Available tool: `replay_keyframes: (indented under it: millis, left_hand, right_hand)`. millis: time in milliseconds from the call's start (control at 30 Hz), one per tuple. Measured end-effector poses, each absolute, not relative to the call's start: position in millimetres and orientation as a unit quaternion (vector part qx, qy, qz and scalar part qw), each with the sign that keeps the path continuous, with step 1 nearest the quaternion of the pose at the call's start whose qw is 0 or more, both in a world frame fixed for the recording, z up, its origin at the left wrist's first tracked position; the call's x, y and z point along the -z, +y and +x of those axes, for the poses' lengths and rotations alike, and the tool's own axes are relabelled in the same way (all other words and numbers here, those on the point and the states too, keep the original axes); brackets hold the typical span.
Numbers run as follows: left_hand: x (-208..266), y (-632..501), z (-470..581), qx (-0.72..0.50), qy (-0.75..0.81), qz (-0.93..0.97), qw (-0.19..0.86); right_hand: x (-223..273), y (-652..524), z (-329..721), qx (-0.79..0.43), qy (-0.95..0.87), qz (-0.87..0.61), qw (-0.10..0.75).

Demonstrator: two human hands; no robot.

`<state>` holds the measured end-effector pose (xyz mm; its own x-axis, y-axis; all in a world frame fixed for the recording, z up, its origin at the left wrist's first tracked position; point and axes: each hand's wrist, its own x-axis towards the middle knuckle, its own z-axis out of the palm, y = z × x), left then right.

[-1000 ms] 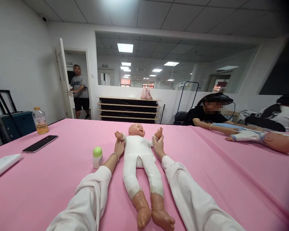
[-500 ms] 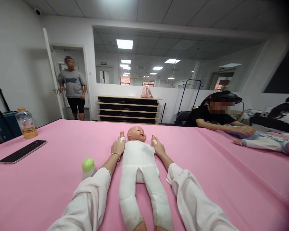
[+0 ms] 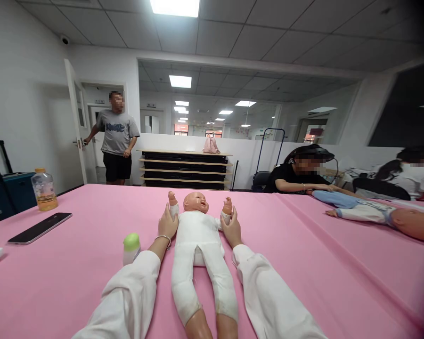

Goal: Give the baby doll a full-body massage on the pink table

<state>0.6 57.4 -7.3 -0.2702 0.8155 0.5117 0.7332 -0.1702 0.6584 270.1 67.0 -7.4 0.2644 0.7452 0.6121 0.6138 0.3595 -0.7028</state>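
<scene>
A baby doll with a white cloth body lies on its back on the pink-covered table, its head away from me and its legs toward me. My left hand is closed around the doll's arm on the left, whose small hand points up above my fingers. Around the other arm of the doll, my right hand is closed in the same way, with the doll's hand sticking up. Beside my left forearm stands a small bottle with a green cap.
On the left lie a phone and a bottle of amber liquid. A person stands at the open door. Across the table on the right, a person in black handles another doll. Low shelving lines the wall.
Both my hands have lifted the doll's arms, so its hands now point higher. The person at the door has stepped further into the room. The view has tilted upward.
</scene>
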Motion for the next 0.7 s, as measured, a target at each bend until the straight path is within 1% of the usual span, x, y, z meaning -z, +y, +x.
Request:
replay_keyframes:
  millis: [133, 267, 500, 633, 700]
  left_hand:
    - [11.4, 42.9, -4.8, -0.504, 0.619, 0.597, 0.086]
    - [15.6, 27.4, -12.4, -0.545, 0.576, 0.599, 0.108]
    - [20.2, -2.3, -28.3, -0.467, 0.464, 0.748, 0.084]
    - [23.3, -7.8, -32.4, -0.455, 0.464, 0.754, 0.095]
    - [23.8, -6.9, -31.4, -0.461, 0.485, 0.735, 0.113]
  right_hand:
    - [12.3, 52.4, 281.9, -0.091, -0.639, -0.511, 0.568]
    - [14.8, 37.6, 291.8, -0.134, -0.676, -0.470, 0.553]
    - [13.8, 3.7, 299.3, -0.171, -0.764, -0.408, 0.470]
    - [12.3, -3.5, 296.9, -0.185, -0.761, -0.414, 0.463]
    - [13.9, 1.0, 295.5, -0.186, -0.743, -0.429, 0.479]
